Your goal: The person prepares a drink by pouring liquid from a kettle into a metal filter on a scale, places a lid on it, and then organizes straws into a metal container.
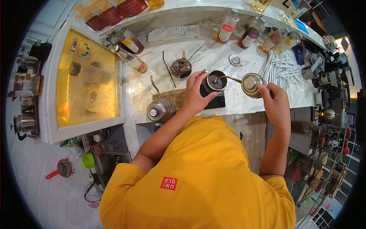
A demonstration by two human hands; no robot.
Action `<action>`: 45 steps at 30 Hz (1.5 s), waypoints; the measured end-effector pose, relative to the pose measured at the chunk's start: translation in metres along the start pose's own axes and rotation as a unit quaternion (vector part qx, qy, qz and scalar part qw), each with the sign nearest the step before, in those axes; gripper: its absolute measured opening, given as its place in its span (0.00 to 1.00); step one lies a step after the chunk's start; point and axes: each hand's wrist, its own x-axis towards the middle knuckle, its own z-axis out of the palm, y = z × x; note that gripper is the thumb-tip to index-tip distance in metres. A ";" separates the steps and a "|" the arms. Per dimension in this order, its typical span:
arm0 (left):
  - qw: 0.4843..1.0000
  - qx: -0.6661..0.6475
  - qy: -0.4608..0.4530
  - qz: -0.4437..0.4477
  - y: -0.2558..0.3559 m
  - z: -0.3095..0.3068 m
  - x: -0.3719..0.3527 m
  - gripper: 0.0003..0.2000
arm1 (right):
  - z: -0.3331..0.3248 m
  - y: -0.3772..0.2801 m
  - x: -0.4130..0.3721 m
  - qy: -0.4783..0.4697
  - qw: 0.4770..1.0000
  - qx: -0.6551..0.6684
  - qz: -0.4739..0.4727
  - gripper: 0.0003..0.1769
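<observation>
Observed over worktop (244, 105): left hand (196, 95) clasped about the left side of dark vessel (218, 89), behind and partly over black flat device (216, 102); contact between vessel and device hidden. Right hand (275, 105) closed on the handle of small kettle (251, 90), with its spout reaching to the vessel's opening; flow too small to confirm. Crowding the left forearm: steel kettle (164, 108), beside brown mat (171, 98). Close beyond left hand: glass pot (181, 68) with dark contents, black stick (169, 68) alongside. Beyond small kettle: metal strainer (235, 60). Restricting space at right: heap of white straws (282, 70). At the back: bottles (225, 32) and handwritten sign (175, 33). At far left: yellow-lit cabinet (89, 80).
</observation>
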 end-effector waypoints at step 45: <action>0.999 0.030 0.030 -0.010 0.005 0.010 -0.005 0.39 | 0.007 -0.014 0.013 -0.037 0.996 -0.028 -0.073 0.21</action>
